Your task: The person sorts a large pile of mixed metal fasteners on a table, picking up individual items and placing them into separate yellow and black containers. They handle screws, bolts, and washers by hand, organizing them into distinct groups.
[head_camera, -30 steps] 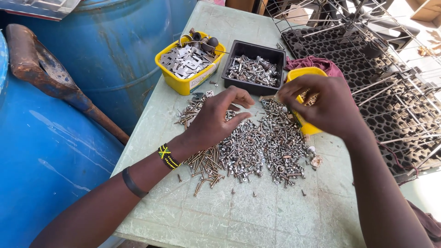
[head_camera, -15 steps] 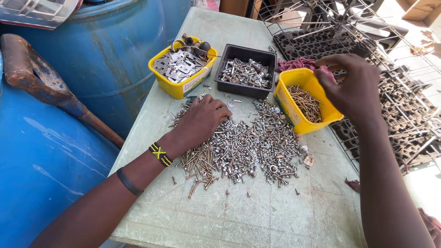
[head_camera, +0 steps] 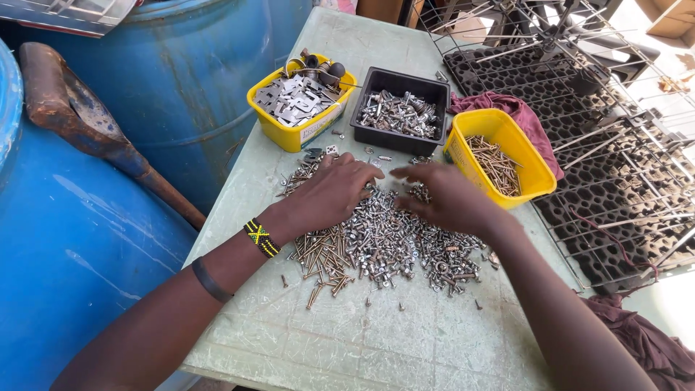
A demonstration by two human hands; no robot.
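Two big blue plastic drums [head_camera: 108, 217] are standing along the left of the pale green worktable [head_camera: 376, 340], and a rusty-bladed wooden-handled tool [head_camera: 94, 137] is leaning on them. Off to the right, a black honeycomb plastic grid under wire racking [head_camera: 601, 159] is taking up the far side, with a maroon rag [head_camera: 507, 112] bunched beside it.

Three bins are sitting at the back of the table: a yellow plastic tub of flat grey metal plates [head_camera: 300, 105], a black plastic tray of silvery bolts [head_camera: 400, 112], and a second yellow plastic tub of brassy wood screws [head_camera: 499, 156].

Between them and the person, a loose heap of mixed steel screws, nuts and bolts [head_camera: 384, 242] is lying spread across the tabletop. Both hands are working in it — the left hand [head_camera: 333, 192], palm down with fingers curled loosely, is resting on the heap's far left edge; the right hand [head_camera: 441, 199], fingers spread and bent, is lying over its upper right part. Whether either is pinching a piece, I cannot tell.

Such fasteners are likely handling as small, hard, dense bits — individually light, slippery and prone to rolling, with sharp tips. Fingertip pinching by head or shank seems the sensible hold, or scooping in a cupped palm.
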